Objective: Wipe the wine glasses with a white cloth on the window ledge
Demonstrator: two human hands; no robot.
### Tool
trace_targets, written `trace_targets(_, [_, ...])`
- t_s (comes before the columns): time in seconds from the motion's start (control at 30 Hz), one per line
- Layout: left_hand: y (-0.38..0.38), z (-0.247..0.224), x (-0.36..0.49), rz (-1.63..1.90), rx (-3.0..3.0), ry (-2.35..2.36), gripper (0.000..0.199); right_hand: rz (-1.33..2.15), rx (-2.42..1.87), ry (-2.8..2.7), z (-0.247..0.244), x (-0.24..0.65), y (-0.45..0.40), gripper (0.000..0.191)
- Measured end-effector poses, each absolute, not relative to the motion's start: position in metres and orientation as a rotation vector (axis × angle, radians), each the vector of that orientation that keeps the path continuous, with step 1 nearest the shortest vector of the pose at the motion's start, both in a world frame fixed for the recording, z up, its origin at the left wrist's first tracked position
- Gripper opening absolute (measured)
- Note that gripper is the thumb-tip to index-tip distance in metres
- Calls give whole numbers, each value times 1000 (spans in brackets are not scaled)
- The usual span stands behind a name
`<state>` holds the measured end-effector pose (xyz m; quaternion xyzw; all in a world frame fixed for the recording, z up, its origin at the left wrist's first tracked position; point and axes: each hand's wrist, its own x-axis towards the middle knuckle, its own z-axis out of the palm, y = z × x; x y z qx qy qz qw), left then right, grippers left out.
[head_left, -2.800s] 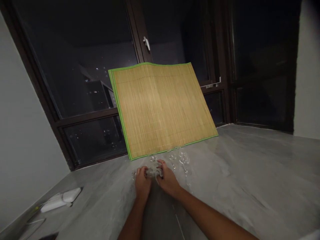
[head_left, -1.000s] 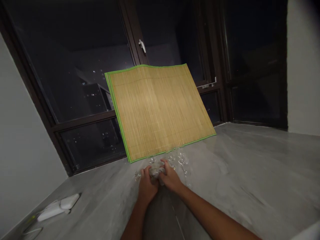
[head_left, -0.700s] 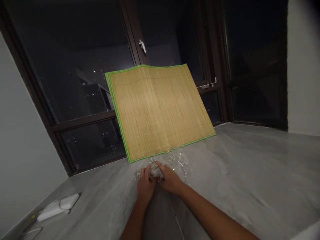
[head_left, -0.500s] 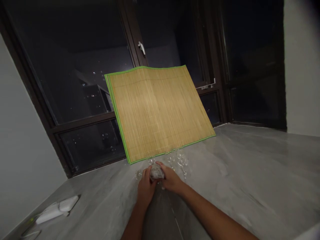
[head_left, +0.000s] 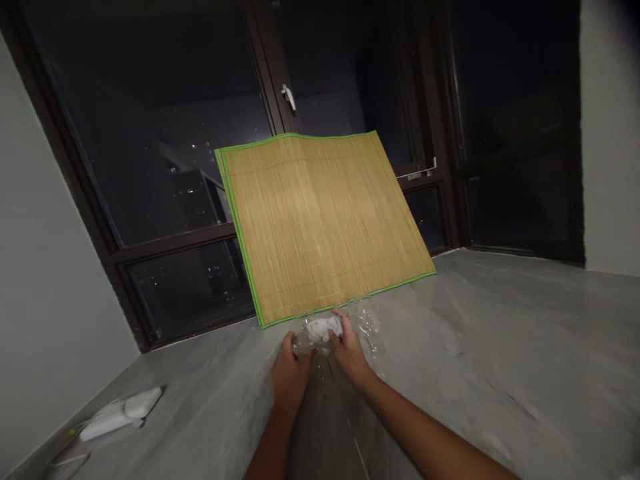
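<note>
My right hand (head_left: 349, 348) grips a crumpled white cloth (head_left: 324, 328) between thumb and fingers. Close by on the left, my left hand (head_left: 291, 373) has its fingers curled round a clear glass (head_left: 303, 343), whose outline is faint. More clear glassware (head_left: 369, 319) stands just right of my right hand, near the lower edge of the bamboo mat; its exact number is hard to make out.
A bamboo mat (head_left: 327, 223) with green edging leans against the dark window (head_left: 150, 133). On the grey marbled surface (head_left: 465, 373), a white bundle with a cord (head_left: 121, 412) lies at the lower left.
The white cloth now shows plainly in my right hand, raised a little. My hands have moved slightly apart, and the clear glass is at my left hand. The view has shifted slightly.
</note>
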<state>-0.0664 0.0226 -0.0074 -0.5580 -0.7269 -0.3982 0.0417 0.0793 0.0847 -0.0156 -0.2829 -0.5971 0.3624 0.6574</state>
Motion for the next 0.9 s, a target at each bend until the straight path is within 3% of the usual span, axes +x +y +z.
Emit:
trace_targets(0.17, [22, -10, -66, -1606, -1684, -2083, 56, 668, -851, -1478, -12, 86, 81, 62])
trace_targets(0.47, [28, -11, -56, -2201, -1774, -1847, 52, 817, -689, -1813, -22, 74, 68, 81])
trace_targets(0.7, [32, -14, -48, -2457, -1738, -1911, 52, 695, -917, -1460, 2, 83, 58, 54])
trace_targets(0.9, [42, -20, -49, -2396, -1770, -1994, 59, 449, -715, -1393, 16, 91, 42, 55])
